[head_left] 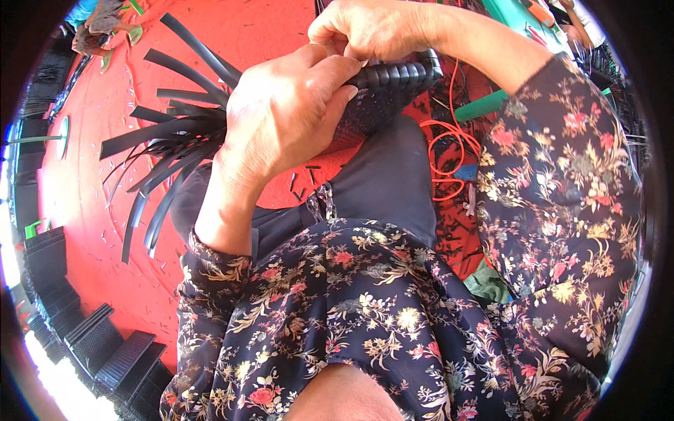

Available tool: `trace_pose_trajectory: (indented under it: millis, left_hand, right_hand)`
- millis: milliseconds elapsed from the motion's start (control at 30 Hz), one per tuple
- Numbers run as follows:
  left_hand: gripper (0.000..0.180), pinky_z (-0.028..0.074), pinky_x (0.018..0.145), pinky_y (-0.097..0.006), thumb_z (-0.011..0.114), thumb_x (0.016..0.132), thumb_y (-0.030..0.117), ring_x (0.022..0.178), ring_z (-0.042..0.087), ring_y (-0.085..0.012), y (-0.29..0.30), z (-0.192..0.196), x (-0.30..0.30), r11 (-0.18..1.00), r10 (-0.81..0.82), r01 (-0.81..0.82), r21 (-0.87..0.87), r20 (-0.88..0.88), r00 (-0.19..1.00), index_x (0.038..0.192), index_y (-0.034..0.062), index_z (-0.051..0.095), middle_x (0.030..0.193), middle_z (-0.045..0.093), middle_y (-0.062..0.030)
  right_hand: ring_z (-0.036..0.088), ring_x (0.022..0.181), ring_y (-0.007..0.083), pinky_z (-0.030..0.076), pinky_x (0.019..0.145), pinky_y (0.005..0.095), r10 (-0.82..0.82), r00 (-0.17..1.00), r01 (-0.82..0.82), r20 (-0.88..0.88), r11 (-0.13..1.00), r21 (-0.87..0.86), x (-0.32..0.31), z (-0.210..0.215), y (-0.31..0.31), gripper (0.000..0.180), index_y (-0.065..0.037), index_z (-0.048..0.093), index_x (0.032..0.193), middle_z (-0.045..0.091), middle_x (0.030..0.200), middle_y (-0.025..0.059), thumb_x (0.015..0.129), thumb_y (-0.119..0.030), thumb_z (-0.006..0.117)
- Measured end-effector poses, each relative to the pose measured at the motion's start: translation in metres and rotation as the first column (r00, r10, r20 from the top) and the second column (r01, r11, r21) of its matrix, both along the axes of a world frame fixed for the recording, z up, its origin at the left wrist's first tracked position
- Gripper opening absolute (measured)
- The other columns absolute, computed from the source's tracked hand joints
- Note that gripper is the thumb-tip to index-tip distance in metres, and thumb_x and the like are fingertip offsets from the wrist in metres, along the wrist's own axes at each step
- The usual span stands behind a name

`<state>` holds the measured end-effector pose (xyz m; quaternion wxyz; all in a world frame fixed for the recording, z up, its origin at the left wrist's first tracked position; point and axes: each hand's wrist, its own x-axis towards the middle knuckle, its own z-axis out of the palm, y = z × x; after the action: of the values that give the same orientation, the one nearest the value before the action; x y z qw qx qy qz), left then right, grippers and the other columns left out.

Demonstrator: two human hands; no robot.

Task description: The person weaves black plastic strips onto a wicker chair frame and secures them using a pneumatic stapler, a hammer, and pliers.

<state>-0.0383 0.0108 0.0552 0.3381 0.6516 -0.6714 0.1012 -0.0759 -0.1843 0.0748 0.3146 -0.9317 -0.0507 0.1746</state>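
A black woven basket (379, 91) rests over my lap, its thick rim wrapped in glossy black strips. My left hand (281, 112) is closed over the basket's rim, with the thumb against its side. From under that hand a bunch of long, loose black strips (175, 126) fans out to the left. My right hand (372, 31) is closed in a pinch at the far side of the rim, its fingertips meeting those of my left hand. What sits between the right fingertips is hidden.
Stacks of black woven pieces (91, 330) stand along the left edge of the red floor (105, 161). Orange cord (449, 140) lies looped at right near a green tube (481, 107). Short black offcuts (302, 182) litter the floor. Another person's legs (102, 31) show at far left.
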Motion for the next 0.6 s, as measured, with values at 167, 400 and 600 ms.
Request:
trace_pose_trajectory:
  millis: [167, 400, 600]
  left_hand:
    - [0.022, 0.052, 0.064, -0.039, 0.069, 0.075, 0.013, 0.072, 0.063, -0.0305, -0.003, -0.007, 0.01, 0.997, 0.009, -0.007, -0.072, 0.031, 0.999, 0.095, 0.0092, 0.063, 0.083, 0.063, -0.0108]
    - [0.013, 0.048, 0.064, -0.043, 0.066, 0.072, 0.01, 0.071, 0.061, -0.0358, -0.011, -0.008, 0.029, 0.998, 0.009, 0.003, 0.058, -0.209, 0.978, 0.081, 0.0036, 0.059, 0.071, 0.06, -0.0164]
    - [0.017, 0.047, 0.063, -0.043, 0.069, 0.072, 0.014, 0.067, 0.059, -0.0346, -0.014, -0.011, 0.03, 0.998, 0.02, -0.005, 0.069, -0.213, 0.977, 0.08, 0.0031, 0.06, 0.067, 0.059, -0.0155]
  right_hand:
    - [0.065, 0.079, 0.0338, 0.051, 0.068, 0.0396, -0.136, 0.917, 0.199, 0.374, 0.971, -0.135, -0.012, -0.005, 0.014, 0.016, 0.0, 0.063, 0.082, 0.065, 0.079, 0.0192, 0.068, -0.007, 0.06]
    - [0.062, 0.079, 0.0395, 0.049, 0.067, 0.0433, -0.168, 0.781, 0.236, 0.602, 0.971, -0.035, -0.023, -0.011, 0.014, 0.016, 0.0, 0.057, 0.084, 0.062, 0.077, 0.0215, 0.069, -0.005, 0.058]
    - [0.062, 0.079, 0.0402, 0.049, 0.067, 0.0437, -0.205, 0.729, 0.267, 0.653, 0.964, 0.004, -0.016, -0.023, 0.009, 0.016, 0.0, 0.057, 0.084, 0.062, 0.078, 0.022, 0.069, -0.004, 0.058]
